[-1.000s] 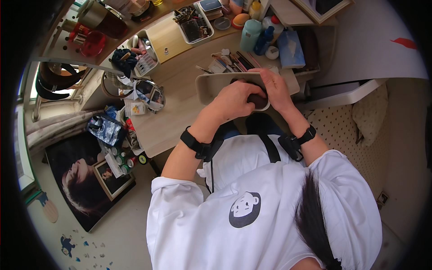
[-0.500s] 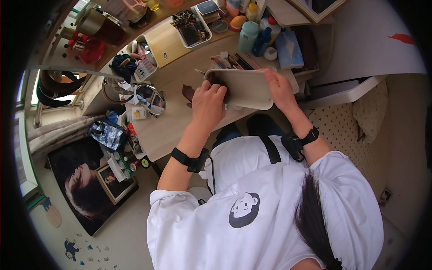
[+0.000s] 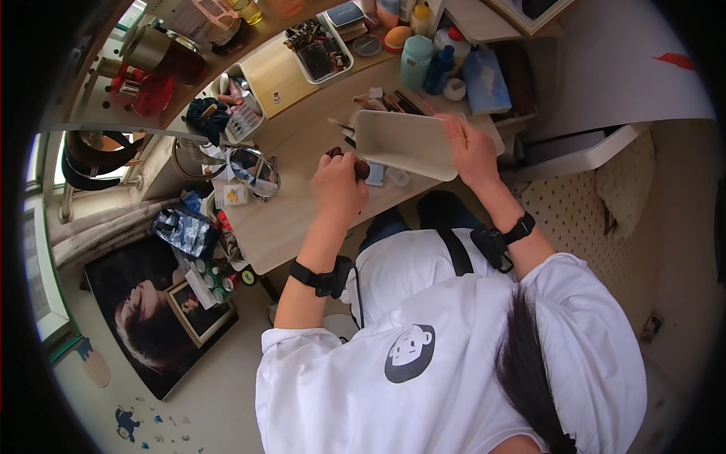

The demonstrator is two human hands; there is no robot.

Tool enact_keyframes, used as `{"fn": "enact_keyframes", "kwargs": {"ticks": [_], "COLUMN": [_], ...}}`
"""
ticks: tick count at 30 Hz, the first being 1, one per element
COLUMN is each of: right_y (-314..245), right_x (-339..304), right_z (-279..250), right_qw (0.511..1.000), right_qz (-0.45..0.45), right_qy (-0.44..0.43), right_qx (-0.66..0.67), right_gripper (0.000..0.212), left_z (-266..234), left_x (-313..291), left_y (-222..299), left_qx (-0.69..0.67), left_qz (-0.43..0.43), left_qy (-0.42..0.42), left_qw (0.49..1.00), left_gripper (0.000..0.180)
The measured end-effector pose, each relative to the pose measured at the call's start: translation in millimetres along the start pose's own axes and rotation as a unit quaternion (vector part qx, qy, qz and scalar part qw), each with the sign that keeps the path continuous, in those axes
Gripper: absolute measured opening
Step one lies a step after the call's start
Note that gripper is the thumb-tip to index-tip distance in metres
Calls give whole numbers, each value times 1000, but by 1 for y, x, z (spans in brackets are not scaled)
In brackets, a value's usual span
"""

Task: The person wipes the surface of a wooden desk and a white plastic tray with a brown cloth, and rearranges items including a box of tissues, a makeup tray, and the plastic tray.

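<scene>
My right hand (image 3: 472,153) grips the right end of a white rectangular storage bin (image 3: 404,141), which is tilted so its pale inside shows. To the left of the bin, my left hand (image 3: 339,185) is closed around a dark brown, soft-looking item (image 3: 362,170); my fingers hide most of it, so its kind is unclear. A small light-blue flat piece (image 3: 375,175) and a clear, rounded piece (image 3: 397,177) lie on the desk (image 3: 291,216) just below the bin. Beyond the bin's far rim lie several slim pencils or brushes (image 3: 401,102).
A round mirror (image 3: 261,172) stands at the desk's left. Farther back are a white cosmetics tray (image 3: 246,110) and a white box of dark small items (image 3: 325,57). A turquoise bottle (image 3: 416,62), a blue bottle (image 3: 439,72) and a tissue pack (image 3: 485,82) stand back right, above an open drawer (image 3: 582,155).
My left hand has come out of the bin, down and left, with the brown item. The bin has shifted slightly right, still in my right hand, and the small pieces below it now show.
</scene>
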State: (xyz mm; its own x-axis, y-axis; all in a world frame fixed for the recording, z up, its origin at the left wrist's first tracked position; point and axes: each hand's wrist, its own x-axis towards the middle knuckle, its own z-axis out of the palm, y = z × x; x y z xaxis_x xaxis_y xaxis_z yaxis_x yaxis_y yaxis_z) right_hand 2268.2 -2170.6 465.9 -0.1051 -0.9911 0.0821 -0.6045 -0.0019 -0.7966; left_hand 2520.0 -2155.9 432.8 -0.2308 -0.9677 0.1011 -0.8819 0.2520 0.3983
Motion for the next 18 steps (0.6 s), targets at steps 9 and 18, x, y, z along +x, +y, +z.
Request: {"fn": "enact_keyframes", "kwargs": {"ticks": [9, 18], "right_y": [108, 154], "right_x": [-3, -39], "right_z": [-40, -52], "right_qw": [979, 940], "right_qz": [119, 234], "right_qy": [113, 135], "right_qx": [120, 205], "right_gripper": [51, 52], "left_z": [3, 78], "left_x": [11, 97], "left_y": [-53, -33], "left_qx": [176, 249], "left_qz": [-46, 260], "left_qy": [-110, -28], "left_qw": [977, 932], "left_gripper": [41, 88]}}
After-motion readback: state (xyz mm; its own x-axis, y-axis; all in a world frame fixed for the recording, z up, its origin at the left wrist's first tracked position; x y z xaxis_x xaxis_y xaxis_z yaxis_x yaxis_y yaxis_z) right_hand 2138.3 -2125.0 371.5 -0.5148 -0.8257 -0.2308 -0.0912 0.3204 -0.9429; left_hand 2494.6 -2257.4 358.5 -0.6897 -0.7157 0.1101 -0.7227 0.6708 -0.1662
